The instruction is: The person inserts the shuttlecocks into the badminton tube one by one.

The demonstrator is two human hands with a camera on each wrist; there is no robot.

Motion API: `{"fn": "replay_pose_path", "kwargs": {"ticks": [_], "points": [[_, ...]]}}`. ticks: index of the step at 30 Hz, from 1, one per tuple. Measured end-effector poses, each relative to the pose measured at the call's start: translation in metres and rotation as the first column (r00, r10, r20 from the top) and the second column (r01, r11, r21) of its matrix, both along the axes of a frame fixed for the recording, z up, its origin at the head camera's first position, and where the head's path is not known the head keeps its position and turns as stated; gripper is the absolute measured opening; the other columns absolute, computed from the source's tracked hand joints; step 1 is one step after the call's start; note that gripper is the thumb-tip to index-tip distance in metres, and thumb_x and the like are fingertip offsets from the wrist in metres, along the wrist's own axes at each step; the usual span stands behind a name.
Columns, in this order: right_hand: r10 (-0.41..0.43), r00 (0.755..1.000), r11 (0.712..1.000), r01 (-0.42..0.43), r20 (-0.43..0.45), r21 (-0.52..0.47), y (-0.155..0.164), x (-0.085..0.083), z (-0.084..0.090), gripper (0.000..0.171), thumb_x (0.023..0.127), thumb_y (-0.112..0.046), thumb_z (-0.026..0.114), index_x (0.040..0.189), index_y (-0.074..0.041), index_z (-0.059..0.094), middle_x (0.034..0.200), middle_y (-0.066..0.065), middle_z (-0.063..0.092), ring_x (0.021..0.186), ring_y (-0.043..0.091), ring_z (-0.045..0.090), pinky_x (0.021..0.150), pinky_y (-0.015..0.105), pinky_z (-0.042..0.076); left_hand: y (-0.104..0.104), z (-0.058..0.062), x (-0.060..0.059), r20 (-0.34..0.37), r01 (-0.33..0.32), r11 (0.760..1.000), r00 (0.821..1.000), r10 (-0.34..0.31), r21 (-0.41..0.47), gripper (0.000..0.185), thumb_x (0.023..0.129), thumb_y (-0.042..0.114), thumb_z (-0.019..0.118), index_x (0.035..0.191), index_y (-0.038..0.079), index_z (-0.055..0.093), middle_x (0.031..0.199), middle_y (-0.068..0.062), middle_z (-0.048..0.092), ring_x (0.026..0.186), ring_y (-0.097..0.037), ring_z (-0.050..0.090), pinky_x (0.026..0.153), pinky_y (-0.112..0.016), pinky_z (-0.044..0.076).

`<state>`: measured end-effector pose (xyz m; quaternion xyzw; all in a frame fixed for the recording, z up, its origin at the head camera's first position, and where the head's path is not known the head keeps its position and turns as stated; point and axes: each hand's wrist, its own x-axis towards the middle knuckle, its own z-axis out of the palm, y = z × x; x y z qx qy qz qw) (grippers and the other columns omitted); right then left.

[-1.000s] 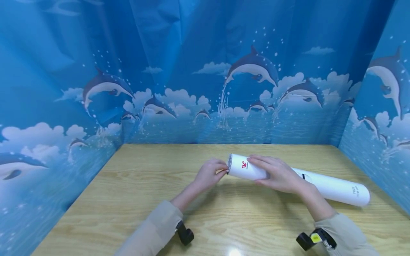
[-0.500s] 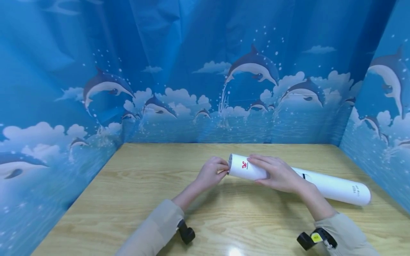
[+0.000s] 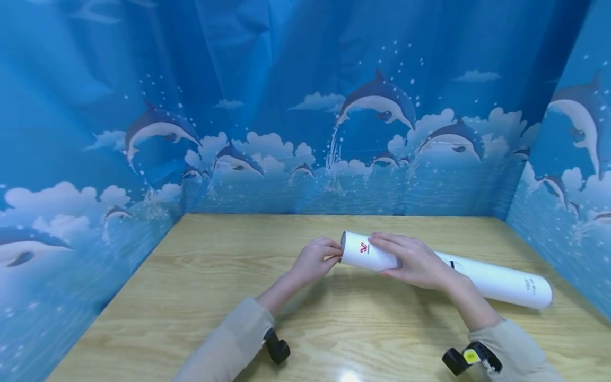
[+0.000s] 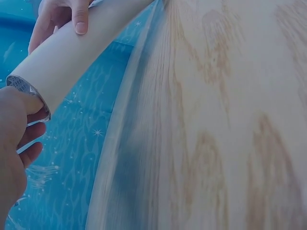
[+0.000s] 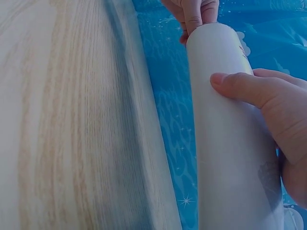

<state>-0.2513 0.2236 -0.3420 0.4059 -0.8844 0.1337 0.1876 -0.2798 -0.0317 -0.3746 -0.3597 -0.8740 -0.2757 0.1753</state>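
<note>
A long white tube (image 3: 477, 276) with a small red logo lies on the wooden table (image 3: 200, 297), its left end raised a little. My right hand (image 3: 412, 260) grips the tube near that end, thumb and fingers curled round it (image 5: 249, 88). My left hand (image 3: 312, 257) pinches the silvery rim at the tube's open left end (image 4: 26, 91). In the right wrist view the left fingertips (image 5: 194, 14) show at the tube's far end. What lies inside the tube is hidden.
Blue dolphin-print sheeting (image 3: 305, 106) walls the table at the back and on both sides. Black wrist mounts sit at both sleeves (image 3: 277, 350) (image 3: 470, 358). Bare wood lies in front of and left of the hands.
Almost nothing moved; both hands keep their hold and the tube's left end sits very slightly lower in the view.
</note>
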Motion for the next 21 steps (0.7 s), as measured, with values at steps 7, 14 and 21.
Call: {"fn": "replay_pose_path", "kwargs": {"ticks": [7, 14, 21], "points": [[0.005, 1.0, 1.0, -0.005, -0.005, -0.004, 0.0007, 0.0005, 0.0003, 0.073, 0.07, -0.032, 0.079, 0.134, -0.011, 0.049, 0.134, 0.011, 0.049, 0.115, 0.03, 0.051, 0.087, 0.051, 0.045, -0.0046, 0.0005, 0.0013, 0.026, 0.02, 1.0, 0.999, -0.02, -0.006, 0.01, 0.082, 0.011, 0.069, 0.091, 0.008, 0.073, 0.096, -0.002, 0.069, 0.093, -0.017, 0.059, 0.084, -0.028, 0.047], [0.019, 0.999, 1.0, -0.019, -0.033, 0.0, 0.0012, 0.0002, -0.0007, 0.073, 0.07, -0.032, 0.079, 0.133, -0.01, 0.05, 0.134, 0.011, 0.049, 0.114, 0.03, 0.052, 0.086, 0.05, 0.046, -0.0065, 0.0008, 0.0012, 0.02, 0.05, 0.999, 0.999, -0.05, 0.008, 0.009, 0.083, 0.01, 0.069, 0.09, 0.007, 0.072, 0.094, -0.003, 0.069, 0.092, -0.017, 0.06, 0.084, -0.029, 0.047], [0.008, 0.999, 1.0, -0.007, -0.032, 0.012, 0.0014, -0.0009, 0.0009, 0.073, 0.069, -0.03, 0.079, 0.133, -0.01, 0.049, 0.134, 0.012, 0.049, 0.113, 0.032, 0.052, 0.085, 0.05, 0.046, -0.008, 0.0008, 0.0013, 0.038, 0.045, 0.999, 0.998, -0.044, -0.004, 0.012, 0.085, 0.014, 0.066, 0.094, 0.008, 0.072, 0.096, -0.003, 0.069, 0.093, -0.016, 0.06, 0.085, -0.03, 0.047]]}}
